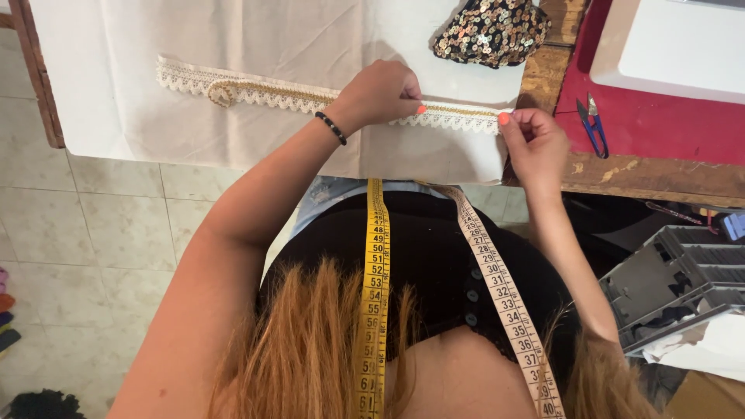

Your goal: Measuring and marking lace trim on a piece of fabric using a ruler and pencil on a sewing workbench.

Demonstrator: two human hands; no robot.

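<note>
A strip of white lace trim with a gold cord along it lies across a white cloth on a wooden table. My left hand presses down on the trim near its right end, fingers closed over it. My right hand pinches the trim's right end at the cloth's edge. A yellow and white measuring tape hangs around my neck, down over my black top.
A sequined piece of fabric sits at the back of the table. Small blue thread snips lie on a red mat beside a white sewing machine. A grey plastic rack stands at the right. Tiled floor lies at the left.
</note>
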